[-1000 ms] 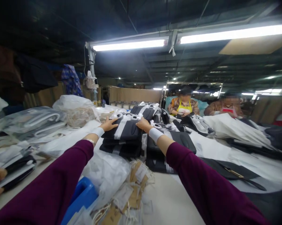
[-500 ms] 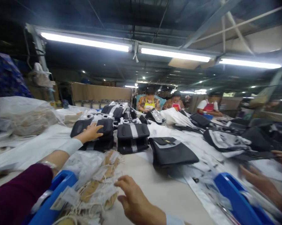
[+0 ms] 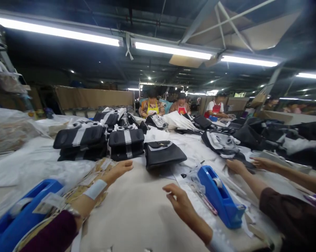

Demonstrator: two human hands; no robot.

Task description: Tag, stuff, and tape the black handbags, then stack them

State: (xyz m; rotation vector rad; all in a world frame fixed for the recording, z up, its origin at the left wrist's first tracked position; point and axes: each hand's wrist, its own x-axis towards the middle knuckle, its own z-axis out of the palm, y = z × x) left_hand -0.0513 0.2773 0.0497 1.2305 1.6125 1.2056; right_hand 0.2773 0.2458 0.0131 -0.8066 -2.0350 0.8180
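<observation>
My left hand [image 3: 120, 169] is above the table with its fingers stretched out and nothing in them. It is nearest to a black bag [image 3: 166, 155] with a flap and a small clasp, and to the stacked black bags [image 3: 126, 140] bound with clear bands. Lower and to the right, my right hand [image 3: 178, 196] hovers over the bare tabletop [image 3: 131, 213], fingers apart and holding nothing. Beside it stands a blue tape dispenser [image 3: 220, 196]. Flat tan pieces with cords and labels [image 3: 91, 176] lie under my left forearm.
A second blue tape dispenser [image 3: 29, 206] stands at the left front. A pink-handled tool [image 3: 206, 201] lies beside the right dispenser. A co-worker's hands [image 3: 237, 166] touch black material at the right. Black bags [image 3: 219, 143] and white sheets cover the far table; several people work behind.
My left hand has moved off the stacked bags, rightward and toward me, still empty. My right hand remains over the table. The view has swung right, showing more of the co-worker's arms.
</observation>
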